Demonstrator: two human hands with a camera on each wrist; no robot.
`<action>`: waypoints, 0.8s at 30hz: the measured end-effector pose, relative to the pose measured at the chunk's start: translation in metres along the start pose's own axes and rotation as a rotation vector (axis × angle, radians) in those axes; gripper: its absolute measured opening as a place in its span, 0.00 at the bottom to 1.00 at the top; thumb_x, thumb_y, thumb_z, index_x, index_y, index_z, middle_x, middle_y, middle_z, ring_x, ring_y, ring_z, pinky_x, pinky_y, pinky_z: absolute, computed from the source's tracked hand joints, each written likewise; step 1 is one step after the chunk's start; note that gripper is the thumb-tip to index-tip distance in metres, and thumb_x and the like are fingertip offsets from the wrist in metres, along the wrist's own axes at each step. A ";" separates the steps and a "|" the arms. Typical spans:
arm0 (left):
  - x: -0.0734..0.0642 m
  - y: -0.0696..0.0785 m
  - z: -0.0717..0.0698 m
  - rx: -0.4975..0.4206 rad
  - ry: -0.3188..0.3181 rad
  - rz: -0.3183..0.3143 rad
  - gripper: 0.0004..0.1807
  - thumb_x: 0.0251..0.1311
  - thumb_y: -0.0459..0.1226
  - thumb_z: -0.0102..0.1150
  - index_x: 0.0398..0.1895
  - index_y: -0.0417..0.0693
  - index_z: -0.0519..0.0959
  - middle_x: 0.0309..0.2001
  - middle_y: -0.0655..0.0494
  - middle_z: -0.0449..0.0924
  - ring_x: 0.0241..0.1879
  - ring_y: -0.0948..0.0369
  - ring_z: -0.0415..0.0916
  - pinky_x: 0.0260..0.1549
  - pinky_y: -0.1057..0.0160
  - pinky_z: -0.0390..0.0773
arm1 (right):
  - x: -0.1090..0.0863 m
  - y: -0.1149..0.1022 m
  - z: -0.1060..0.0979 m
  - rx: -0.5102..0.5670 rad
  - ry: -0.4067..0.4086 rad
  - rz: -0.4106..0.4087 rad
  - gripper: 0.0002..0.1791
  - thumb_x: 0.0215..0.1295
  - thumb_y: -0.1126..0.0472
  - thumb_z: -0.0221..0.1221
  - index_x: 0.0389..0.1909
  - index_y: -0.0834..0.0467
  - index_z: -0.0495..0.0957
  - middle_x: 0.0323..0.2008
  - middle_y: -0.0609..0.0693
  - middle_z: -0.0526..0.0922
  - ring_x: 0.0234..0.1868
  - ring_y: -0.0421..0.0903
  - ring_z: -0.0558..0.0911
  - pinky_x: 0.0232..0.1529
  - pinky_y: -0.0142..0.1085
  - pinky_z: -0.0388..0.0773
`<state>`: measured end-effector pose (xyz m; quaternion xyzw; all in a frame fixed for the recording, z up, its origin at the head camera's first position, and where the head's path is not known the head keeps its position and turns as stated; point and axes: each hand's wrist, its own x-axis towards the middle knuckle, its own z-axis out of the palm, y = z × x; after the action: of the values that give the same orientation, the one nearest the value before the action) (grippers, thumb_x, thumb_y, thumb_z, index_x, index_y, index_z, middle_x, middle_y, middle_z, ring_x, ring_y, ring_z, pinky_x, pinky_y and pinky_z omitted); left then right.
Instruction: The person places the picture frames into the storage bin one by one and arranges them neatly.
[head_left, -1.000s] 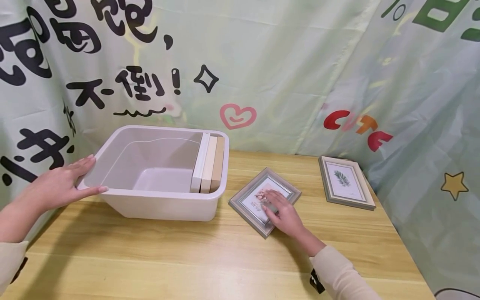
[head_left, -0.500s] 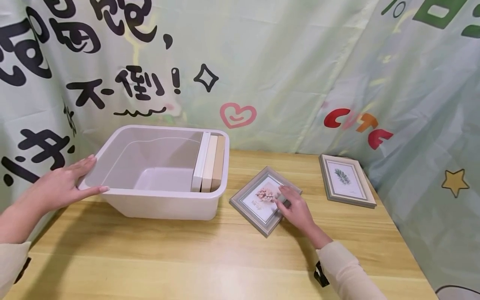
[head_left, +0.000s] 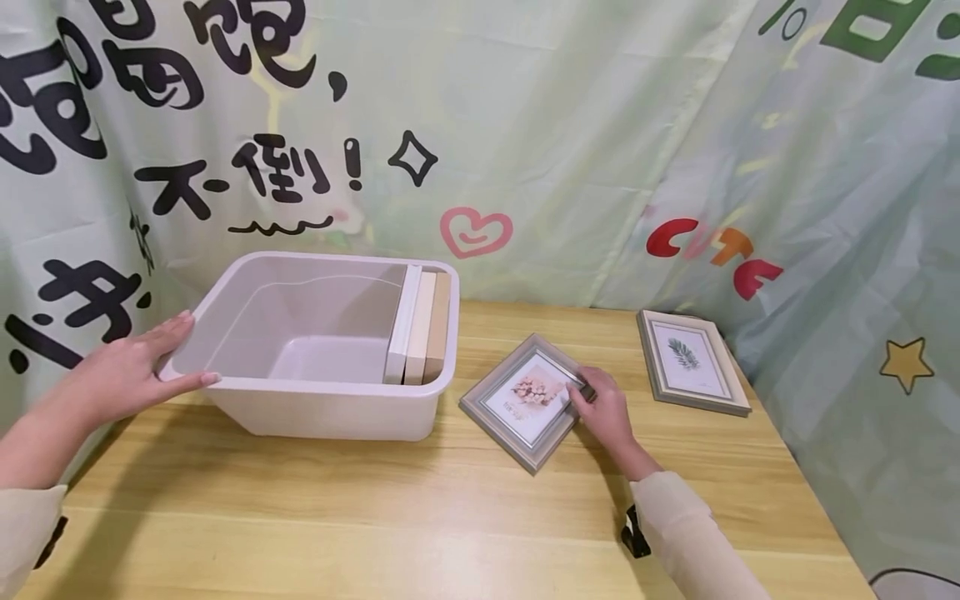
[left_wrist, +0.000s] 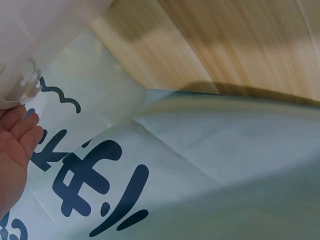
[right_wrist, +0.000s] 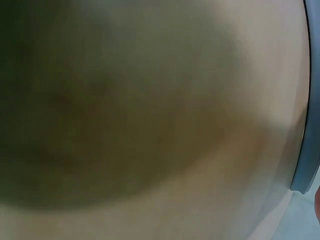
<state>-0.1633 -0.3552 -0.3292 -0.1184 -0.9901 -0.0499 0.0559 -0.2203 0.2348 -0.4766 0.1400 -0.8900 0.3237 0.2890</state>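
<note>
A grey picture frame (head_left: 535,404) with a pink flower print lies turned diagonally on the table. My right hand (head_left: 606,417) pinches its right corner, thumb on top and fingers at the outer edge. In the right wrist view, the frame's edge (right_wrist: 311,120) shows at the far right, with a sliver of finger below it. At the left stands a pale plastic tub (head_left: 322,408). My left hand (head_left: 135,367) holds its near left corner, thumb along the front rim. The left wrist view shows those fingers (left_wrist: 22,125) against the tub's rim.
Several frames (head_left: 417,329) stand on edge inside the tub against its right wall. Another picture frame (head_left: 690,362) with a green leaf print lies at the table's right edge. Printed cloth (head_left: 562,150) hangs behind and beside the wooden table (head_left: 420,517).
My right hand has slid from the middle of the flower-print frame to its right corner and now pinches it. The left hand keeps its place on the tub.
</note>
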 end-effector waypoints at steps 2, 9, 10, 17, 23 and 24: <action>-0.001 0.000 0.001 0.003 -0.001 0.001 0.51 0.51 0.58 0.58 0.70 0.38 0.51 0.67 0.33 0.55 0.55 0.28 0.62 0.44 0.32 0.67 | 0.001 0.002 0.001 -0.001 -0.006 0.027 0.18 0.50 0.67 0.65 0.42 0.72 0.79 0.42 0.69 0.81 0.47 0.64 0.79 0.50 0.53 0.76; -0.003 -0.001 0.003 -0.003 0.006 -0.001 0.51 0.51 0.58 0.58 0.70 0.37 0.51 0.67 0.32 0.55 0.55 0.27 0.62 0.44 0.32 0.67 | 0.013 0.010 0.001 -0.008 -0.044 0.127 0.21 0.50 0.67 0.66 0.45 0.74 0.78 0.43 0.71 0.80 0.48 0.65 0.78 0.51 0.55 0.74; -0.003 -0.001 0.003 -0.007 0.007 -0.001 0.51 0.52 0.58 0.58 0.70 0.37 0.51 0.67 0.32 0.54 0.55 0.27 0.61 0.44 0.32 0.67 | 0.015 0.011 0.000 -0.011 -0.063 0.144 0.22 0.51 0.66 0.66 0.46 0.74 0.77 0.44 0.71 0.80 0.48 0.66 0.77 0.52 0.55 0.73; -0.006 0.001 0.005 -0.040 0.016 0.001 0.51 0.52 0.57 0.59 0.70 0.36 0.51 0.66 0.31 0.54 0.55 0.27 0.60 0.46 0.31 0.65 | 0.021 0.012 -0.006 -0.007 -0.218 0.282 0.27 0.56 0.62 0.63 0.53 0.75 0.72 0.49 0.73 0.75 0.52 0.66 0.75 0.53 0.55 0.72; -0.002 0.001 0.002 -0.042 0.005 -0.002 0.51 0.52 0.57 0.58 0.70 0.37 0.51 0.67 0.32 0.53 0.56 0.27 0.60 0.47 0.30 0.64 | 0.016 0.015 -0.008 0.024 -0.241 0.409 0.26 0.59 0.63 0.61 0.54 0.76 0.70 0.42 0.72 0.76 0.40 0.59 0.76 0.41 0.47 0.75; -0.002 0.001 0.002 -0.042 0.001 -0.004 0.51 0.52 0.57 0.58 0.70 0.37 0.50 0.67 0.32 0.53 0.56 0.27 0.60 0.47 0.30 0.64 | 0.016 0.015 -0.009 0.020 -0.241 0.423 0.26 0.59 0.62 0.60 0.54 0.76 0.71 0.42 0.72 0.76 0.40 0.59 0.75 0.41 0.47 0.75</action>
<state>-0.1613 -0.3539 -0.3313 -0.1177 -0.9890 -0.0708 0.0541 -0.2358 0.2513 -0.4691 -0.0090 -0.9243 0.3668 0.1049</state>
